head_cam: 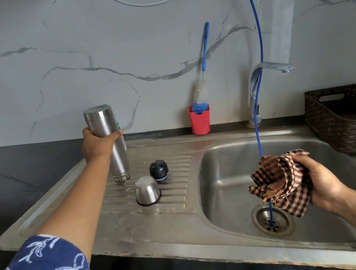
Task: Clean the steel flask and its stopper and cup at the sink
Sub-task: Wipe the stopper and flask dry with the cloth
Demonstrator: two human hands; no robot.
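Hands, two, both occupied: left hand [98, 145] wraps its fingers round the steel flask [101, 121]; right hand [319, 182] cups a bunched checked cloth [278, 179] over the sink basin [223, 169], fingers curled into the fabric. Flask: inverted, neck down on the ribbed draining board [178, 196], leaning slightly. Cup [146, 190]: mouth down on the same board, just beside the flask's neck. Stopper [159, 171]: black, upright, close behind the cup. Tap [265, 70]: no water seen running. Bottle brush [200, 88]: parked in its red holder [201, 122] at the wall. Assessment: washing appears finished, all three parts set to drain; wiping dry with the cloth and reassembly likely remain.
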